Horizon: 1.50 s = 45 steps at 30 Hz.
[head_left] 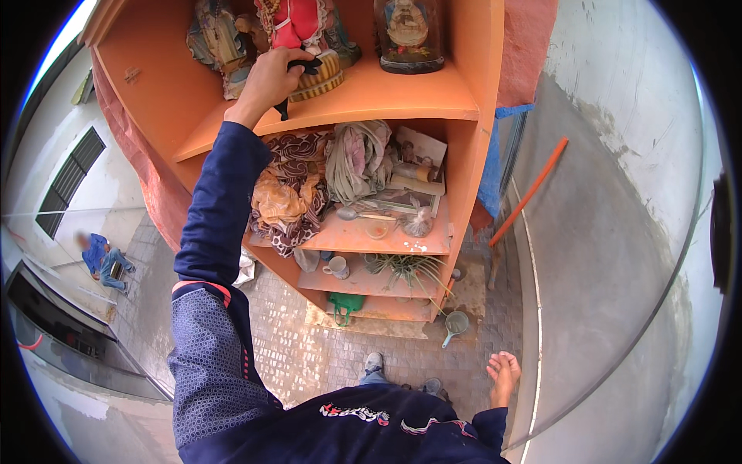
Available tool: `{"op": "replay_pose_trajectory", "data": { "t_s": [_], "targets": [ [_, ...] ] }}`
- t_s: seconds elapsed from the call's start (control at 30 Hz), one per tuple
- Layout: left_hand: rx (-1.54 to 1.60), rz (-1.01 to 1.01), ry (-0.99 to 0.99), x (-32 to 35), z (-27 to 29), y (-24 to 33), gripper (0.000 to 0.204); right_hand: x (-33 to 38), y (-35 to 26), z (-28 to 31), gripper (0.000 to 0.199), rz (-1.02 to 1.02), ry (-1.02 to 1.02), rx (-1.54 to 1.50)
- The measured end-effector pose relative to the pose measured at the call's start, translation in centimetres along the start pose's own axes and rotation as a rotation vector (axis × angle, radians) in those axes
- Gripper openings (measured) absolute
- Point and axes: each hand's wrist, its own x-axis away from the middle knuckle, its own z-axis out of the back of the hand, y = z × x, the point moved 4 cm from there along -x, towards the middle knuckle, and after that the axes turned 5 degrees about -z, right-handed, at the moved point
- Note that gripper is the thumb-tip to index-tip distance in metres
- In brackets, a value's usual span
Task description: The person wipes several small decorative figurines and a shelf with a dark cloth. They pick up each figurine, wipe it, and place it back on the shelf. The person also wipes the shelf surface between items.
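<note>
My left hand (270, 83) is up at the top shelf, closed on a small black cloth (307, 66). Part of the cloth hangs below my fingers, near the shelf's front edge. Right beside it stands a round gold-striped base (323, 77), under a figure dressed in pink (297, 22). Farther left is a figurine in a pale robe (220, 42), and to the right a figurine sits under a clear dome (406, 35). My right hand (504, 375) hangs low at my side, fingers loosely bent and apart, with nothing in it.
The orange cabinet (464, 193) holds bundled cloths (290, 193), pictures, spoons, a mug (337, 267), a plant (406, 267) and a green bag (345, 305). A small pan (456, 323) is by its foot. An orange pole (529, 191) leans at right. Someone in blue (104, 259) sits far left.
</note>
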Motion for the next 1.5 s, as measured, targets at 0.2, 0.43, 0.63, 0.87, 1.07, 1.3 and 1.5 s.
{"op": "replay_pose_trajectory", "data": {
  "t_s": [0.2,0.43,0.63,0.87,1.07,1.3,1.5],
  "targets": [
    [0.109,-0.021,-0.217,-0.8,-3.8,3.2,0.030,0.2,-0.6,-0.7,0.013,-0.008,-0.059,0.006],
    [0.500,0.009,-0.277,-3.1,-8.9,10.3,0.038,1.2,0.5,2.2,0.014,-0.012,-0.035,0.021],
    [0.662,-0.230,-0.174,0.3,-5.6,14.4,0.022,1.3,1.4,2.2,0.015,-0.071,-0.072,0.097],
    [0.444,0.092,-0.090,9.1,1.1,0.6,0.021,2.3,2.1,2.2,0.016,-0.061,-0.080,0.107],
    [0.183,0.335,-0.152,17.1,6.2,-15.3,0.031,2.7,3.0,2.2,0.017,-0.099,-0.025,0.166],
    [-0.172,0.472,0.035,21.3,7.2,-23.2,0.036,5.0,3.9,-3.6,0.021,-0.071,-0.027,0.274],
    [0.664,0.656,0.542,27.9,4.4,-17.2,0.039,6.2,6.0,-7.6,0.023,-0.097,-0.079,0.156]
  ]
}}
